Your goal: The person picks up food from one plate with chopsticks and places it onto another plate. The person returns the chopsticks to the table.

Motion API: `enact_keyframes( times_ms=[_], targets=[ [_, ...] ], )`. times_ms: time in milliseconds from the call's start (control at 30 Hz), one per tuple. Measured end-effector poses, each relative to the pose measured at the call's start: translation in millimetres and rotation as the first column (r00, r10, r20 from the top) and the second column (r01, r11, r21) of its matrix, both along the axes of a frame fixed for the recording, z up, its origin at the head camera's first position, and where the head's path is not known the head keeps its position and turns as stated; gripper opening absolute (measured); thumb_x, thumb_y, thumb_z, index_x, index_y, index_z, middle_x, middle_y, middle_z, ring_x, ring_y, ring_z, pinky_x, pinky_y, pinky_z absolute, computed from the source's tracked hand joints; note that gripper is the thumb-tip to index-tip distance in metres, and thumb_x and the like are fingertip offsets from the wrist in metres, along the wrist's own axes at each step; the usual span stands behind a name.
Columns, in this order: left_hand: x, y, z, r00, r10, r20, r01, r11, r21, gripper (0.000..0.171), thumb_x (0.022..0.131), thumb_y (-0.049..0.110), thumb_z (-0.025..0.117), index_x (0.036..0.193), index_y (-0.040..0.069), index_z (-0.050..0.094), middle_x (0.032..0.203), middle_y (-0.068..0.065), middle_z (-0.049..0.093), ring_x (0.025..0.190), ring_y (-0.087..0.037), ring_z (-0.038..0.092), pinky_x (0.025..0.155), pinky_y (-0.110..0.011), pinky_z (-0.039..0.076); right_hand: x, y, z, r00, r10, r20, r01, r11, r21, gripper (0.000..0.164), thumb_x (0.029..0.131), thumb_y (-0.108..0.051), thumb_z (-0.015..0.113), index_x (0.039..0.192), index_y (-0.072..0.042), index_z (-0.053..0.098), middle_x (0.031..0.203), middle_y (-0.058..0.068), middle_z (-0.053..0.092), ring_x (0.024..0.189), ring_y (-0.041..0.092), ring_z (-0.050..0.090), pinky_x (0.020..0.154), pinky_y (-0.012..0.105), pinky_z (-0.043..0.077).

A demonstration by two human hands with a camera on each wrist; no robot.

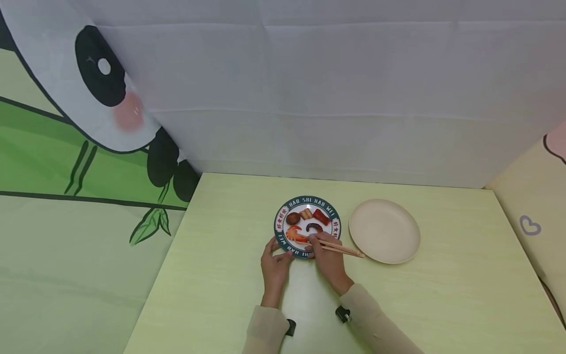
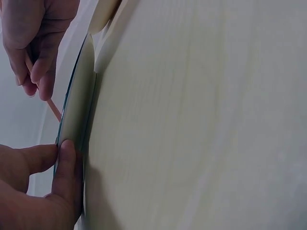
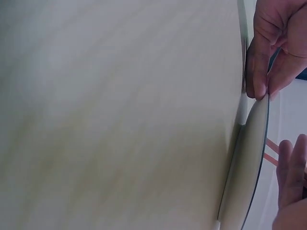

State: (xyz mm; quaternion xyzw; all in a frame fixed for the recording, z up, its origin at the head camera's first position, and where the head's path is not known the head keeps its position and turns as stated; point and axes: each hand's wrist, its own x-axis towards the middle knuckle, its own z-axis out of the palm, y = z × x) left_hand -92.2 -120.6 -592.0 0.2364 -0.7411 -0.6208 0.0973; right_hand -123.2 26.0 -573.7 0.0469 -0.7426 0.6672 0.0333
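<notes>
A round plate (image 1: 280, 216) with a dark green lettered rim holds several food pieces: an orange shrimp (image 1: 293, 233), a brown round piece (image 1: 293, 219), a tan piece (image 1: 305, 214), a red piece (image 1: 321, 217) and a dark curved piece (image 1: 314, 226). At the plate's near left edge, my left hand (image 1: 276, 268) pinches the rim between thumb and fingers, as the left wrist view shows. My right hand (image 1: 329, 260), over the near right of the plate, grips wooden chopsticks (image 1: 342, 249). Their tips reach in at the shrimp, and their back ends point right.
Just right of the lettered plate sits a bare cream plate (image 1: 384, 231), close to the chopsticks' back ends. Both stand on a pale yellow-green table (image 1: 464, 275). A white cloth (image 1: 331, 98) rises behind the table's far edge, and a printed cartoon cloth (image 1: 88, 162) hangs at left.
</notes>
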Motion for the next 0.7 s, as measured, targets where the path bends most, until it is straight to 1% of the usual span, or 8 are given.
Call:
enact_keyframes(
  times_ms=[67,167,267,400,533,700],
  targets=[
    [0.2,0,0.1,1.000,-0.001,-0.004,0.001,1.000,0.004,0.066,0.087,-0.009,0.075,0.149,-0.005,0.052,0.123,-0.024,0.063,0.084,-0.029,0.076,0.064,-0.022,0.066,0.0,0,1.2,1.000,-0.001,0.000,0.001,1.000,-0.005,0.018,0.103,-0.002,0.065,0.107,0.012,0.076,0.096,0.026,0.074,0.074,0.035,0.078,0.056,0.024,0.068],
    [0.5,0,0.3,1.000,-0.003,-0.006,0.003,1.000,0.007,0.066,0.087,-0.009,0.075,0.149,-0.006,0.052,0.123,-0.024,0.063,0.084,-0.029,0.076,0.065,-0.023,0.067,0.4,0,3.3,1.000,0.001,-0.013,-0.001,1.000,-0.019,0.018,0.103,-0.001,0.065,0.107,0.013,0.075,0.096,0.028,0.074,0.074,0.037,0.078,0.056,0.027,0.068],
    [0.7,-1,1.5,1.000,-0.003,-0.004,0.003,1.000,0.012,0.066,0.088,-0.009,0.074,0.149,-0.005,0.052,0.123,-0.023,0.063,0.085,-0.029,0.076,0.066,-0.024,0.068,1.0,0,5.9,1.000,-0.001,-0.018,0.001,1.000,-0.018,0.019,0.103,-0.002,0.065,0.108,0.014,0.075,0.096,0.028,0.075,0.074,0.037,0.078,0.055,0.029,0.069],
    [1.2,-2,3.6,1.000,-0.005,-0.004,0.005,1.000,0.017,0.066,0.087,-0.009,0.074,0.149,-0.006,0.052,0.123,-0.023,0.063,0.085,-0.029,0.076,0.066,-0.025,0.069,2.4,0,7.7,1.000,-0.017,0.006,0.017,1.000,-0.015,0.020,0.103,-0.003,0.066,0.110,0.013,0.075,0.097,0.027,0.076,0.074,0.034,0.079,0.055,0.027,0.068],
    [2.1,-2,5.7,1.000,-0.011,0.000,0.011,1.000,0.020,0.066,0.087,-0.009,0.075,0.149,-0.006,0.052,0.123,-0.023,0.063,0.084,-0.028,0.076,0.065,-0.024,0.068,3.9,-1,9.2,0.999,-0.035,0.033,0.037,0.999,-0.040,0.021,0.103,-0.004,0.067,0.111,0.013,0.075,0.099,0.028,0.076,0.075,0.033,0.079,0.056,0.026,0.068],
    [3.9,-3,7.2,1.000,-0.010,-0.002,0.010,1.000,0.023,0.066,0.087,-0.009,0.075,0.149,-0.005,0.053,0.122,-0.023,0.064,0.084,-0.028,0.076,0.064,-0.021,0.066,6.9,-2,12.0,0.997,-0.053,0.056,0.057,0.995,-0.079,0.021,0.103,-0.004,0.067,0.110,0.014,0.075,0.096,0.029,0.076,0.077,0.040,0.078,0.060,0.034,0.070]
  ],
)
